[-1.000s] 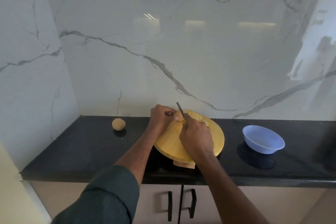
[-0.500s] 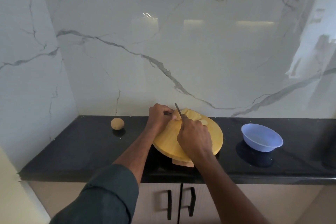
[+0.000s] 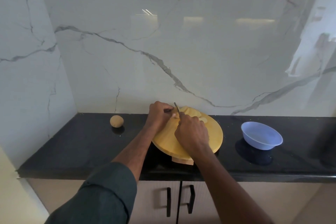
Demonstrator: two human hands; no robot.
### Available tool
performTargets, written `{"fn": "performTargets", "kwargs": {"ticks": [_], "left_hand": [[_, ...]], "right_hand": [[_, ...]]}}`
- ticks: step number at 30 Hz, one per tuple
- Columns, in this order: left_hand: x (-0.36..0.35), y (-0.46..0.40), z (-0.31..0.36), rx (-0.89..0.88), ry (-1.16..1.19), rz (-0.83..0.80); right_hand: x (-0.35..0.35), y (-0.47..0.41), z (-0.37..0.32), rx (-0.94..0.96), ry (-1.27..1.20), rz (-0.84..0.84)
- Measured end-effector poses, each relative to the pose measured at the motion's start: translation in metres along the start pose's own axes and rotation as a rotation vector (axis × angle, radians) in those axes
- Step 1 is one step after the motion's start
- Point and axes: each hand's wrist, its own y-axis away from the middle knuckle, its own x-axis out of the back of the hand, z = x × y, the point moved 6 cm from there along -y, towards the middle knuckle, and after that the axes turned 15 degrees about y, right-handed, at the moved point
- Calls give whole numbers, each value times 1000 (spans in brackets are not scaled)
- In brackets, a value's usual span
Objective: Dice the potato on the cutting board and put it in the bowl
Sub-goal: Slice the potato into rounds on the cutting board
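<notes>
I stand at a black desk (image 3: 76,143) with a round wooden cutting board (image 3: 214,138) straight in front of me, raised a little on a wooden foot that shows under its near edge. My left hand (image 3: 159,114) sits at about 11 o'clock on the board, its fingers curled down over the piece of potato (image 3: 174,115) I am cutting, of which only a pale sliver shows between my two hands. My right hand (image 3: 191,132) lies over the middle of the board, fingers wrapped tight round the handle of a knife (image 3: 176,107), which is hidden in my fist; the thin blade sticks out toward 12 o'clock, tilted a bit to the left, right against my left fingertips. Cut potato slices (image 3: 190,112) lie in an overlapping row along the far rim of the board, from 12 toward 1 o'clock, just beyond my right knuckles, and one more pale slice sits near them at the edge of my hand. A pale blue bowl (image 3: 261,137) stands on the desk at 3 o'clock from the board, well apart from it; I cannot tell for sure if anything lies in it. A whole unpeeled potato (image 3: 116,121) rests on the desk at 9 o'clock, well apart from the board, near the corner of the wall. My left forearm comes out of a dark green sleeve (image 3: 109,192); my right forearm is bare. Behind the desk rises a white marble wall (image 3: 163,42) with grey veins, and below the desk edge are two cabinet doors with black handles (image 3: 168,202).
</notes>
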Motion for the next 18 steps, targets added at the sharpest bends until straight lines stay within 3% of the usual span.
{"fn": "performTargets", "kwargs": {"ticks": [18], "left_hand": [[2, 2, 5, -21, -22, 37]], "right_hand": [[0, 4, 5, -2, 9, -42]]}}
